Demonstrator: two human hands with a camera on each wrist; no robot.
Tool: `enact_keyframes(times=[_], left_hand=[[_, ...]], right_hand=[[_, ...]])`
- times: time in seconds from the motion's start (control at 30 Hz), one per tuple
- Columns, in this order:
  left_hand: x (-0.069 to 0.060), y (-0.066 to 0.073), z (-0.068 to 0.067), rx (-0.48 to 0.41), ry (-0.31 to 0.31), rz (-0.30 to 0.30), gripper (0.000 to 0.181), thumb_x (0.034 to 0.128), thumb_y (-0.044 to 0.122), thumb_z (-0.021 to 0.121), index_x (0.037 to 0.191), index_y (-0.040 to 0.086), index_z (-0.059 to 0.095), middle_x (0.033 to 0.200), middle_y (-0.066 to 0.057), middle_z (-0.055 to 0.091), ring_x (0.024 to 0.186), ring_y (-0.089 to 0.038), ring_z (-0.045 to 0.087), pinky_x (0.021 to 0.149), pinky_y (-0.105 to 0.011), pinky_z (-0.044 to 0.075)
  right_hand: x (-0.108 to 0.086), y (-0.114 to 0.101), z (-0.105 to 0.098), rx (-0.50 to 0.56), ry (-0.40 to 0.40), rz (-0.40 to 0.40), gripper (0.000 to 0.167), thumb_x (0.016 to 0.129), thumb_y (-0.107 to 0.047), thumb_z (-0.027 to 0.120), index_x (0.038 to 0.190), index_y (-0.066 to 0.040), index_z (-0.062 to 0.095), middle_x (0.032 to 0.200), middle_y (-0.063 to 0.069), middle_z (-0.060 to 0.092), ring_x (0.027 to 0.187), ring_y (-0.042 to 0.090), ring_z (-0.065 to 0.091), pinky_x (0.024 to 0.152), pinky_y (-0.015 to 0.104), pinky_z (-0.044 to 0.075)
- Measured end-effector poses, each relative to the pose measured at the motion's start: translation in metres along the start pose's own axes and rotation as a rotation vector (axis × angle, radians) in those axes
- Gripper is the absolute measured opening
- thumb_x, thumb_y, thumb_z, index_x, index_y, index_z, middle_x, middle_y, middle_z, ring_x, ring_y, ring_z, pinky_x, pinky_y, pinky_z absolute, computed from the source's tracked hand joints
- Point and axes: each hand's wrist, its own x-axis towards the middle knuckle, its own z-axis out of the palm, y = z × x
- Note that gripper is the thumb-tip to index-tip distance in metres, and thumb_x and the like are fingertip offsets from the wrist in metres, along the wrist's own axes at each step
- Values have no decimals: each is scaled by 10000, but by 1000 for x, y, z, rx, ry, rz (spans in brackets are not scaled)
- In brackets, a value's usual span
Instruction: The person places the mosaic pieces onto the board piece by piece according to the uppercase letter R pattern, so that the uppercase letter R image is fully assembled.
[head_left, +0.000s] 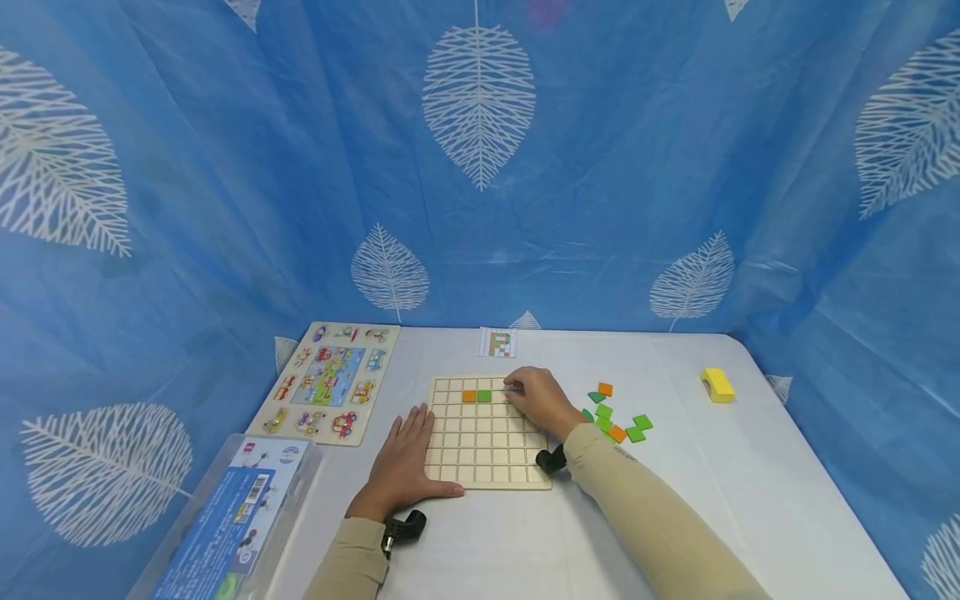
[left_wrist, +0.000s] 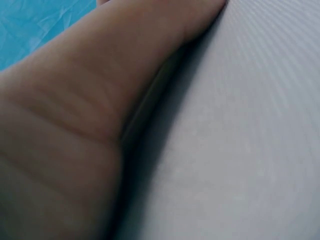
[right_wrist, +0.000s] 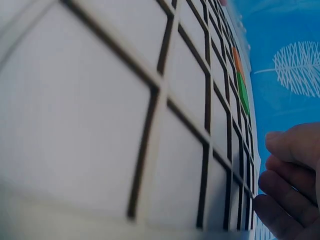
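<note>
A square wooden grid board [head_left: 489, 483] lies on the white table, with an orange tile [head_left: 469, 396] and a green tile [head_left: 483, 396] side by side in its upper part. The left hand [head_left: 405, 458] rests at the board's left edge, fingers straight and thumb along the near edge. At the upper right of the grid is the right hand [head_left: 540, 402], its fingers bent. In the right wrist view that hand [right_wrist: 292, 182] is beside the grid [right_wrist: 160, 92]; whether a tile is between its fingertips cannot be seen. The left wrist view shows the left hand [left_wrist: 85, 100] close up.
Loose green and orange tiles [head_left: 636, 434] lie right of the board, near the right sleeve. Farther right stands a yellow block [head_left: 720, 387]. A small pattern card [head_left: 497, 342] lies behind the board. At left are a picture puzzle [head_left: 330, 379] and a plastic box [head_left: 232, 517].
</note>
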Motion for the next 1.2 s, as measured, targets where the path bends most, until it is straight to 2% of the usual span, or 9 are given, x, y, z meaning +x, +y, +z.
enact_keyframes(times=[0.47, 0.93, 1.2], left_hand=[[0, -1, 0, 3, -16, -2, 1544, 582, 1015, 634, 1668, 5, 204, 1736, -138, 145, 1595, -280, 77, 1273, -468, 44], [0, -1, 0, -12, 8, 7, 1522, 591, 980, 678, 1653, -22, 250, 1724, -168, 190, 1589, -323, 125, 1272, -508, 83], [0, -1, -1, -11, -18, -7, 1536, 586, 993, 663, 1664, -5, 215, 1734, -146, 153, 1596, -292, 81, 1273, -469, 37]], right_hand=[[-4, 17, -24, -67, 2, 53, 220, 995, -77, 752, 1207, -20, 766, 1211, 124, 718, 1115, 290, 694, 945, 448, 580], [-9, 29, -46, -94, -16, 117, 269, 997, -86, 750, 1254, -6, 754, 1259, 149, 707, 1174, 332, 662, 998, 495, 551], [-13, 40, -58, -134, -17, 143, 288, 991, -88, 759, 1264, 5, 747, 1269, 157, 704, 1183, 344, 657, 1011, 512, 542]])
